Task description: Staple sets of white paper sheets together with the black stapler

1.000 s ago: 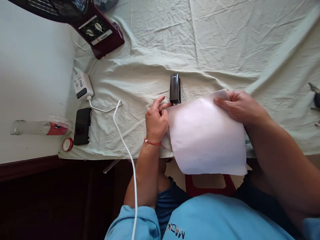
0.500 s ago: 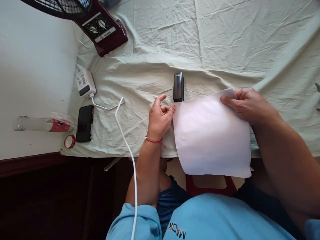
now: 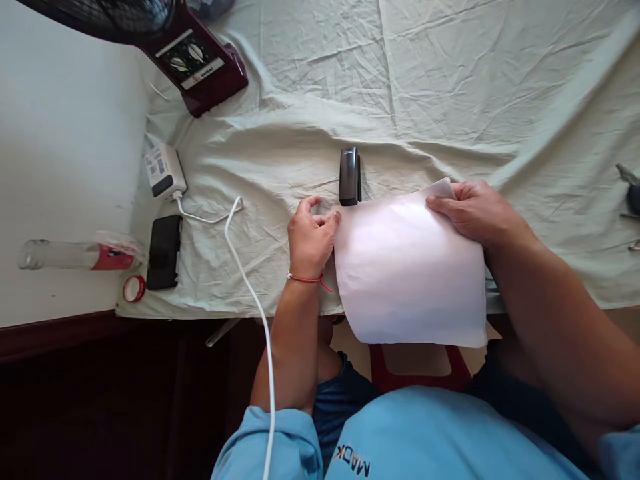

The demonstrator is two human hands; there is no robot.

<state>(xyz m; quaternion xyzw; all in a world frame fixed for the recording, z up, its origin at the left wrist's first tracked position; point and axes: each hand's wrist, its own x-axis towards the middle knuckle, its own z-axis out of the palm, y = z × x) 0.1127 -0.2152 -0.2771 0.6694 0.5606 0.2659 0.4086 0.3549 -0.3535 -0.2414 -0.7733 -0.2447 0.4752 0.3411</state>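
Scanning from your left, you have a clear bottle [image 3: 70, 255] lying on its side on the bare white top, and it looks empty, though the plastic is too pale to be sure. Its red cap [image 3: 134, 289] sits just beside a black phone [image 3: 164, 251], so the bottle is open. Above the phone rests a white charger [image 3: 165, 172], its cable [image 3: 250, 293] trailing down toward your lap. A dark red fan base [image 3: 203, 63] stands at the far corner of the cloth [image 3: 450, 80].

Your left hand [image 3: 310, 239] is loosely curled, thumb and forefinger pinching the near left corner of the paper [image 3: 407, 270]. A black stapler [image 3: 349, 176] lies flat on the cloth just beyond that corner, close to your fingertips but not touched. The paper rests on the cloth with its lower part hanging past the table edge over your lap. Your right hand [image 3: 475, 213] pinches the far right corner, fingers on top and thumb under.

As for progress, the paper is squared up and held at both corners, and the stapler is untouched; no staple shows in the paper, so I judge the fastening is not yet done. Whether this is one sheet or several, I cannot tell.
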